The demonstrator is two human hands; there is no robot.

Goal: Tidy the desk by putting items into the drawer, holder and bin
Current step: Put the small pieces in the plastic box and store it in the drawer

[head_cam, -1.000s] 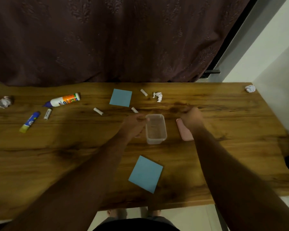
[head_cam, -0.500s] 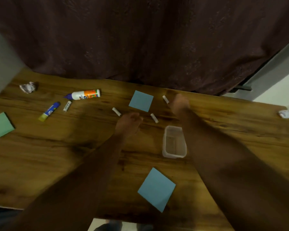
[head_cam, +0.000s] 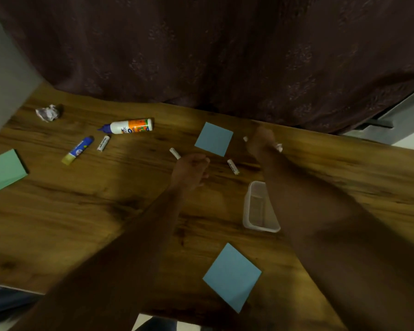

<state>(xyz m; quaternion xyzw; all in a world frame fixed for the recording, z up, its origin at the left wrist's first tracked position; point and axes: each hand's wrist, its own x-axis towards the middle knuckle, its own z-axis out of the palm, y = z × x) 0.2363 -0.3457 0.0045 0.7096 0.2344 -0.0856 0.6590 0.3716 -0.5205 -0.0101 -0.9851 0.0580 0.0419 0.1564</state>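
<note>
From the head view, our left hand [head_cam: 189, 172] curls loosely by a little white stick [head_cam: 175, 153], holding nothing. Our right hand [head_cam: 259, 142] covers another stick and paper ball [head_cam: 279, 146]; its grip is hidden. Sticks could roll away.

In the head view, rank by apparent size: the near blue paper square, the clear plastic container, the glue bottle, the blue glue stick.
1. Near blue paper square, though nearest the camera
2. Clear plastic container
3. Glue bottle
4. Blue glue stick
</note>
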